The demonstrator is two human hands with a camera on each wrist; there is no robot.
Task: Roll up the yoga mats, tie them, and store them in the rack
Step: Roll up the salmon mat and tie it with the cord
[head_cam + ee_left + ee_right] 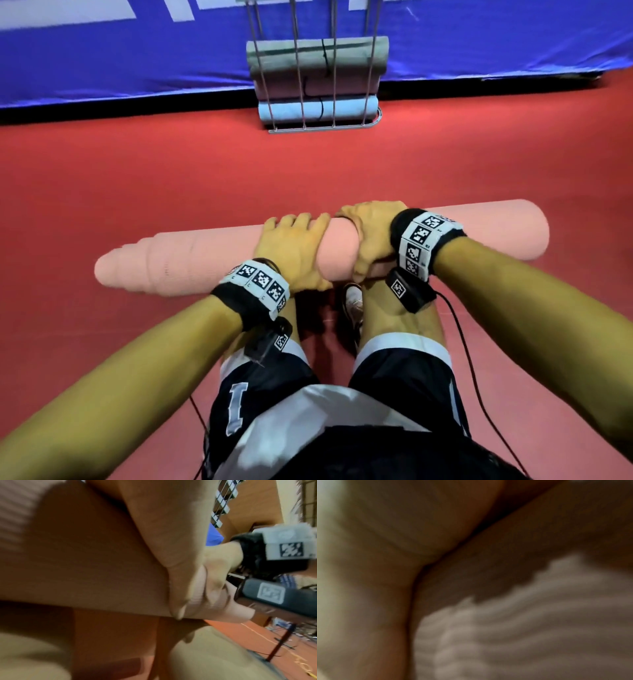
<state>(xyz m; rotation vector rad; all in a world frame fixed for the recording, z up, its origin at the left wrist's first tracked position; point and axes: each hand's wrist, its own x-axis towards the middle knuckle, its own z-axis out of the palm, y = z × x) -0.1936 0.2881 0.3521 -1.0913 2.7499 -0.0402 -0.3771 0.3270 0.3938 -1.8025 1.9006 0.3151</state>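
A rolled pink yoga mat (479, 236) lies crosswise in front of my knees, its left end pushed out in steps. My left hand (294, 246) grips it from above near the middle, fingers curled over the far side. Just to the right, my right hand (370, 236) wraps round the roll. In the left wrist view the mat (77, 561) fills the left, with my left thumb (163, 534) against it and my right hand (221, 558) beside it. The right wrist view is blurred: ribbed mat (522, 628) pressed against my right hand (368, 588).
A wire rack (322, 128) stands on the red floor (137, 171) straight ahead, against a blue banner (137, 61). It holds a green-grey roll (281, 51), a pinkish roll (284, 84) and a light blue roll (284, 111), each tied with a dark cord. My shoe (352, 301) shows below the mat.
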